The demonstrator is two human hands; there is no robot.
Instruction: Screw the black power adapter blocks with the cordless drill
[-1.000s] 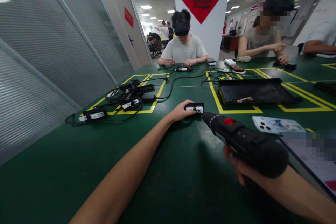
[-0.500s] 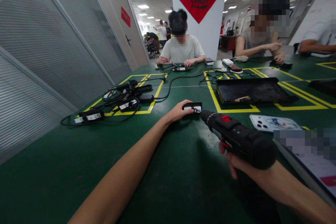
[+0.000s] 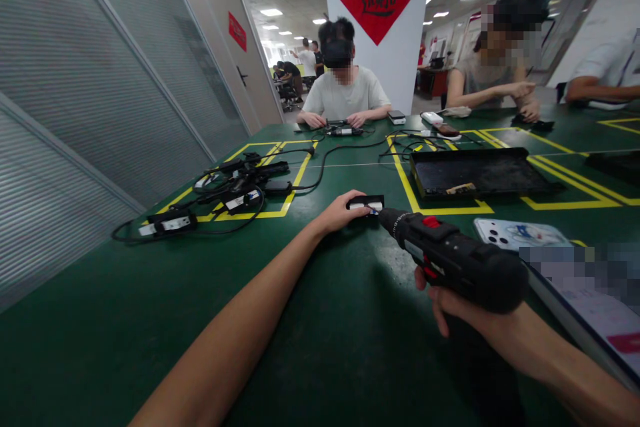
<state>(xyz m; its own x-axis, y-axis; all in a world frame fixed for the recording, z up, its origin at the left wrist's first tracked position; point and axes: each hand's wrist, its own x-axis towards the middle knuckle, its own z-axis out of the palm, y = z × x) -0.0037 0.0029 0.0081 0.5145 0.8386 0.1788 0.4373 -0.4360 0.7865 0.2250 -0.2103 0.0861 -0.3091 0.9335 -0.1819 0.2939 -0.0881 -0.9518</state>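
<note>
My left hand (image 3: 339, 212) lies on the green table (image 3: 150, 320) and grips the left end of a small black power adapter (image 3: 367, 203) with a white label. My right hand (image 3: 457, 310) is wrapped round the handle of a black electric screwdriver (image 3: 453, 259) with a red switch. The tool's nose points at the adapter's right end and touches it or nearly so.
A heap of black adapters with cables (image 3: 235, 190) lies in a yellow-taped box at the left. A black tray (image 3: 480, 173) sits to the right, a white phone (image 3: 520, 233) and a tablet (image 3: 595, 307) nearer me. Other people sit at the far side.
The screwdriver has moved left and forward until its nose meets the adapter. My left hand has kept its hold. The view has shifted slightly.
</note>
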